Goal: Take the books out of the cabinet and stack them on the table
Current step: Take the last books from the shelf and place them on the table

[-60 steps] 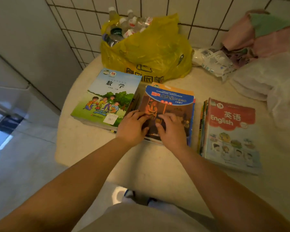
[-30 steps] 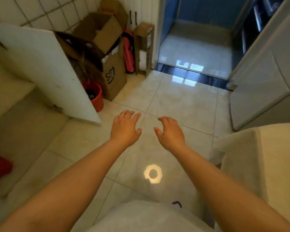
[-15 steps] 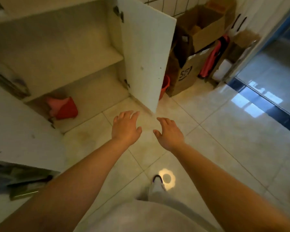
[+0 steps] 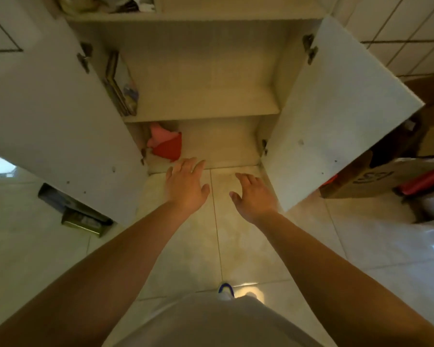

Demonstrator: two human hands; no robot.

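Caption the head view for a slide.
Both empty hands, left hand and right hand, reach toward the open cabinet, where books lean at the shelf's left end.

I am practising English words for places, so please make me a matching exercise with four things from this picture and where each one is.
Things:
1. books
2. red cloth
3. cardboard box
4. left hand

Places:
A. on the floor, right of the right cabinet door
B. standing against the left wall of the middle shelf
C. in the air, in front of the bottom shelf, holding nothing
D. at the left of the bottom shelf

Pairs: 1-B, 2-D, 3-A, 4-C
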